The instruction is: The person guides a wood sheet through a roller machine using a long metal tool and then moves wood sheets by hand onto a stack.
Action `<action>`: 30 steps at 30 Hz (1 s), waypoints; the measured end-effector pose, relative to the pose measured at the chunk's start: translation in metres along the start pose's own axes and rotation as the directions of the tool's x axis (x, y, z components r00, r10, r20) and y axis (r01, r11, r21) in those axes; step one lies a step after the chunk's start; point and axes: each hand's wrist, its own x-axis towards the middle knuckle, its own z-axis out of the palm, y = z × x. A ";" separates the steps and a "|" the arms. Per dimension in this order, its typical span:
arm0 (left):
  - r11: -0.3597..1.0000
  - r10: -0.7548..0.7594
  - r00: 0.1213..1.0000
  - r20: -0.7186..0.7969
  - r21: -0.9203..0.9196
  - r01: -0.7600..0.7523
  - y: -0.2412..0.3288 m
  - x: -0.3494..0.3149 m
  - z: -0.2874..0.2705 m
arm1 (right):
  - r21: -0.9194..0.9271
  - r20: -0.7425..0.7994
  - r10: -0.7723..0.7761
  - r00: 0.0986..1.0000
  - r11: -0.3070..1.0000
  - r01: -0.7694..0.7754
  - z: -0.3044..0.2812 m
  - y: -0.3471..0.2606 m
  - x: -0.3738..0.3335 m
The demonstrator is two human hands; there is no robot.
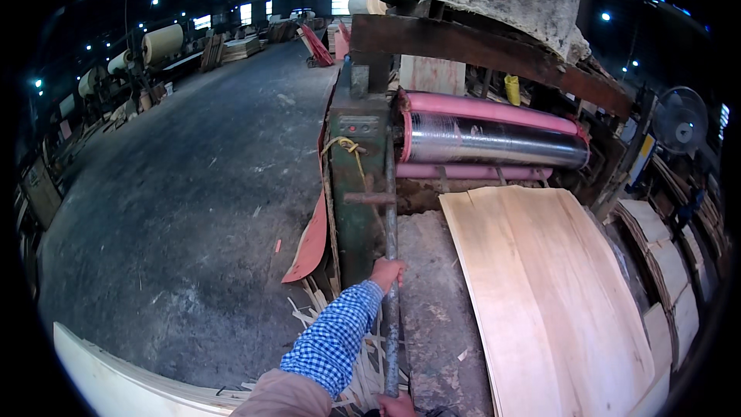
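A long grey metal pipe (pixel 392 316) runs up along the side of a green machine housing (pixel 356 224). My left hand (pixel 388 272), at the end of a blue checked sleeve, is closed around the pipe at about its middle. Low at the picture's edge, my right hand (pixel 397 406) is closed at the pipe's near end; part of it is cut off. Right of the pipe lies a worn grey surface (pixel 440 301), with large pale wood veneer sheets (pixel 548 301) beside it. Beyond them sit a shiny metal roller (pixel 494 140) and a pink-coated roller (pixel 494 109).
A yellow cord (pixel 347 144) is tied by the control buttons. Veneer strips (pixel 363 374) litter the floor near my arm. More sheets (pixel 131 374) lie at lower left. Veneer stacks (pixel 664 262) and a fan (pixel 679 120) stand right. Concrete floor (pixel 193 208) stretches left.
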 end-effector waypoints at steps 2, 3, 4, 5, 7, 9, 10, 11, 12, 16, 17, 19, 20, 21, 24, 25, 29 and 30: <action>1.000 -0.017 1.000 0.007 0.017 0.016 0.006 0.003 -0.012 | -0.099 -0.043 -0.071 0.997 0.993 0.067 0.028 -0.017 -0.013; 1.000 -0.027 1.000 0.001 0.009 0.027 0.008 0.001 -0.013 | -0.145 -0.064 -0.108 0.992 0.985 0.098 0.039 -0.027 -0.020; 0.999 -0.033 0.999 0.001 -0.001 0.033 0.012 -0.003 -0.011 | -0.147 -0.062 -0.101 0.993 0.985 0.091 0.042 -0.032 -0.021; 0.999 -0.039 0.999 0.000 -0.010 0.039 0.016 -0.006 -0.009 | -0.148 -0.060 -0.095 0.994 0.985 0.085 0.045 -0.037 -0.022; 0.999 -0.036 0.999 0.011 -0.007 0.036 0.016 -0.004 -0.014 | -0.142 -0.073 -0.076 0.994 0.988 0.065 0.045 -0.037 -0.023; 0.999 -0.042 0.999 0.015 -0.011 0.042 0.015 -0.002 -0.015 | -0.116 -0.091 -0.058 0.994 0.992 0.047 0.049 -0.040 -0.026; 0.999 -0.049 0.999 0.013 -0.016 0.049 0.014 -0.001 -0.015 | -0.103 -0.090 -0.069 0.994 0.993 0.059 0.052 -0.045 -0.031; 0.998 -0.056 0.998 0.011 -0.022 0.056 0.014 -0.001 -0.015 | -0.090 -0.088 -0.079 0.993 0.993 0.071 0.056 -0.051 -0.037; 0.998 -0.053 0.998 0.017 -0.016 0.053 0.014 0.000 -0.015 | -0.077 -0.087 -0.090 0.992 0.994 0.083 0.061 -0.060 -0.045; 0.999 -0.044 0.999 0.020 0.007 0.044 0.018 0.001 -0.014 | 0.022 -0.130 -0.164 0.978 0.986 0.168 0.073 -0.068 -0.051; 0.999 -0.045 0.999 0.015 0.011 0.045 0.019 0.001 -0.014 | -0.011 -0.090 -0.131 0.987 0.991 0.131 0.066 -0.069 -0.051; 0.999 -0.042 0.999 0.025 -0.015 0.043 0.019 0.001 -0.012 | -0.051 -0.063 -0.095 0.994 0.994 0.091 0.062 -0.071 -0.050; 0.999 -0.042 0.999 0.031 -0.027 0.042 0.020 0.001 -0.012 | -0.057 -0.075 -0.090 0.993 0.995 0.085 0.064 -0.072 -0.049; 0.999 -0.037 0.999 0.037 -0.023 0.037 0.020 0.003 -0.014 | -0.063 -0.086 -0.083 0.993 0.995 0.078 0.064 -0.072 -0.049; 0.999 -0.031 0.999 0.040 -0.021 0.032 0.021 0.006 -0.015 | -0.260 -0.062 0.008 0.998 0.965 -0.024 0.052 -0.068 -0.039; 0.999 -0.036 0.999 0.032 -0.027 0.037 0.022 0.005 -0.012 | -0.319 -0.079 -0.017 0.997 0.948 -0.009 0.053 -0.074 -0.044; 0.999 -0.016 0.999 0.036 -0.039 0.017 0.022 0.007 -0.004 | -0.315 -0.043 -0.293 0.955 0.911 0.265 0.057 -0.085 -0.054; 0.999 -0.008 0.999 0.048 -0.045 0.010 0.020 0.010 -0.005 | -0.246 -0.013 -0.400 0.917 0.890 0.385 0.055 -0.079 -0.051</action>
